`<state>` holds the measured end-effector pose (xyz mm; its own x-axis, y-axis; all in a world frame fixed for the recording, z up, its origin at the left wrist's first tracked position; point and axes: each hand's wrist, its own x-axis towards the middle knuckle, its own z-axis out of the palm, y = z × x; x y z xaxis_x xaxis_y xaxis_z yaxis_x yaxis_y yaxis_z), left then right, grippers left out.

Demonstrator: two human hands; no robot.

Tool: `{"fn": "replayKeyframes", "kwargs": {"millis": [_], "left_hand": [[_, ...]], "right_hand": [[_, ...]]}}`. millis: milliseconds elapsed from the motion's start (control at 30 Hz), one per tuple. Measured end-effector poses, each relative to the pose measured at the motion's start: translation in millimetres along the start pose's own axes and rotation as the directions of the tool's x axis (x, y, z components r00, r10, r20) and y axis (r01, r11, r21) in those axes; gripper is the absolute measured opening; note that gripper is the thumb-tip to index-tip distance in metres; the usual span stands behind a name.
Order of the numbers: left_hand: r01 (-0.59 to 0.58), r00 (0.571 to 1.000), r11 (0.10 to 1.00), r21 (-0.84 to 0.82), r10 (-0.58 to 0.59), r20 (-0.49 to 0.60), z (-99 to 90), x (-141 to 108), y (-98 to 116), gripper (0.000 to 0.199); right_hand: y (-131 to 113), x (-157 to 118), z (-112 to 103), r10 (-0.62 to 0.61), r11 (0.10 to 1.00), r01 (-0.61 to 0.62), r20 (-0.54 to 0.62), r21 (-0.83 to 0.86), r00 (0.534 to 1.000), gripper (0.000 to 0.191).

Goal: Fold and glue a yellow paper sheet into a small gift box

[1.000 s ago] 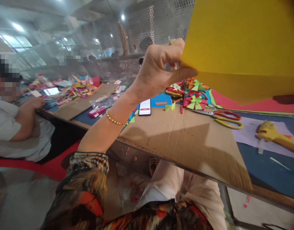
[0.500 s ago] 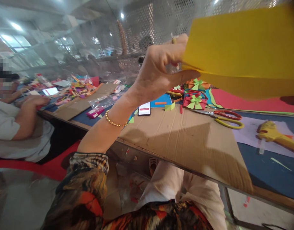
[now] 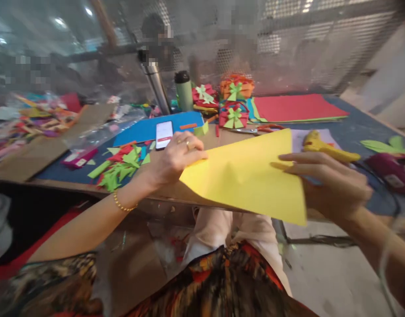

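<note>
A yellow sheet of paper is held out over the front of the table, slightly bent. My left hand pinches its left edge, the fingers closed on it. At the right end, my right hand grips the sheet, with fingers on top and the thumb hidden beneath. Just beyond the paper lie scissors, partly covered by it, and a yellow glue gun. Left of my left hand is a heap of green and red paper scraps. A phone with a lit screen lies behind that hand.
Red and orange paper baskets with green bows stand at the back, near a green bottle and a steel flask. Red sheets are stacked at back right. A maroon box-like object sits at far right.
The yellow paper has come down from high on the right to low over the table's front. My right hand now shows, holding its right end. The view has turned right.
</note>
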<state>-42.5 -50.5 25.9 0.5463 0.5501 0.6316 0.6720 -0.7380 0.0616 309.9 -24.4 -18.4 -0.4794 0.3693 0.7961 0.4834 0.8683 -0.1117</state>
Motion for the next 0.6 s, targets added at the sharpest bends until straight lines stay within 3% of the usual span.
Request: {"fn": "replayKeyframes", "kwargs": {"millis": [133,267,433,600], "left_hand": [[-0.233,0.966,0.953,0.192,0.204,0.162,13.2,-24,-4,0.033],[-0.322,0.936,0.925,0.202,0.278,0.216,16.3,-30,-2,0.031],[-0.299,0.932,0.947,0.120,0.263,0.251,12.2,-40,1,0.032],[-0.178,0.953,0.984,0.012,0.169,0.253,10.7,-53,0,0.025]], "right_hand": [[-6,-8,1,-0.168,0.982,0.181,0.177,-0.060,0.970,0.016],[-4,-6,6,-0.248,0.966,0.257,0.360,0.025,0.899,0.022],[-5,-12,7,-0.203,0.979,0.194,0.376,0.063,0.904,0.019],[-13,-22,5,-0.146,0.987,0.161,0.345,-0.015,0.927,0.020]]}}
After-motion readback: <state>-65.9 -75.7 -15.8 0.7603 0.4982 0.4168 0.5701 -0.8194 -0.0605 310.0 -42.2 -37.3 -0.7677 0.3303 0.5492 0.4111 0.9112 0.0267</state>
